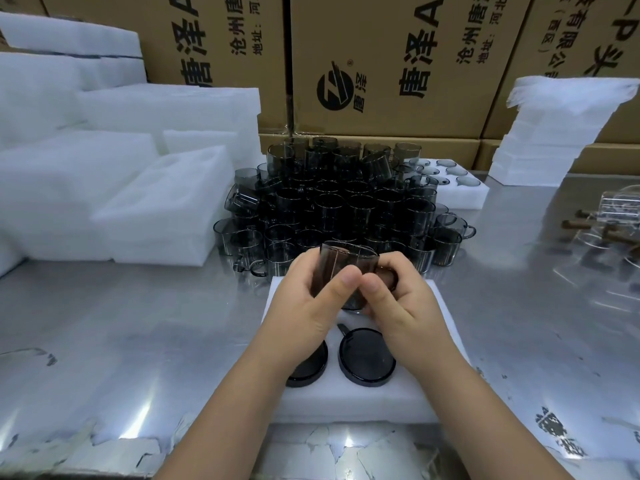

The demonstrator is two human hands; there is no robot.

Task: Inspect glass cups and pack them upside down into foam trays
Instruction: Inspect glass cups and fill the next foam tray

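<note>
A brushed steel worktable (121,341) fills the view, backed by printed brown cardboard cartons (381,64) and flanked by stacks of white foam sheets and blocks (114,150). On the middle of the table stands a dense heap of smoky grey glass cups with small handles (346,202), most of them mouth up, with a second white foam tray of clear glasses (457,192) just behind it to the right.

Nearest the person lies the white foam tray with round pockets (398,400), its near row already taking two inverted dark cups: one (367,362) fully visible with its flat base up, the other (311,368) half hidden under the left forearm.

Above the far half of this tray, both hands hold a single smoky grey glass cup (339,268). The left hand (304,306) wraps its side with fingers curled around the wall and the thumb lying across the near face; the right hand (398,306) closes on the other side, thumb tip almost touching the left thumb, fingers around the handle end. The cup is tilted, its long axis leaning away and to the left, rim towards the heap.

It appears to be under inspection. The pockets beneath the hands are hidden, so which one is free cannot be told; seating it likely means turning the mouth downward straight over a pocket directly below.
</note>
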